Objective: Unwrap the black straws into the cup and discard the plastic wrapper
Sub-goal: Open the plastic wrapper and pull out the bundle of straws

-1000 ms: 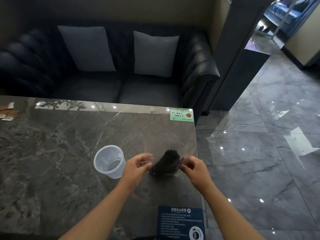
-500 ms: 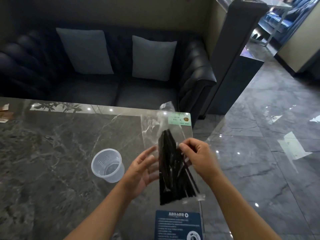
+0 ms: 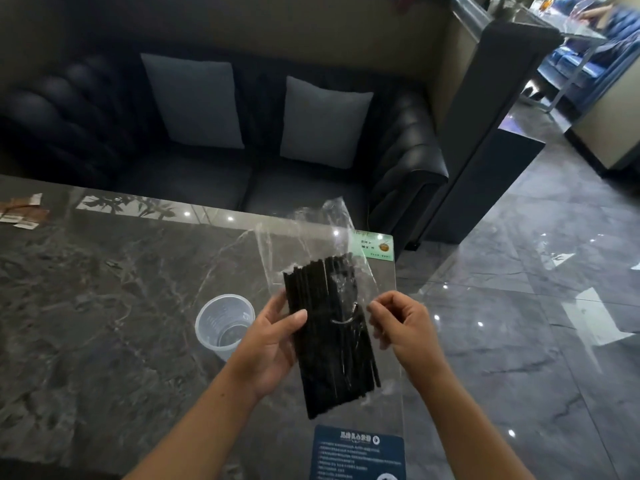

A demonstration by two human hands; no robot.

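Observation:
A bundle of black straws point(image 3: 329, 337) sits inside a clear plastic wrapper point(image 3: 304, 230), held upright above the table with the wrapper's loose open end pointing away from me. My left hand point(image 3: 273, 344) grips the pack's left side, thumb across the front. My right hand point(image 3: 401, 327) pinches the wrapper's right edge. A clear plastic cup point(image 3: 223, 323) stands upright on the table just left of my left hand, with nothing in it.
The dark marble table point(image 3: 104, 306) ends close to the right of my hands, with shiny floor tiles point(image 3: 519, 306) beyond. A green sticker point(image 3: 375, 245) and a blue label point(image 3: 358, 452) lie near that edge. A dark sofa point(image 3: 242, 133) faces the table's far side.
The pack went from lying low near the table to being raised upright between both hands. My left hand has closed on its left side; my right hand slid to the wrapper's right edge.

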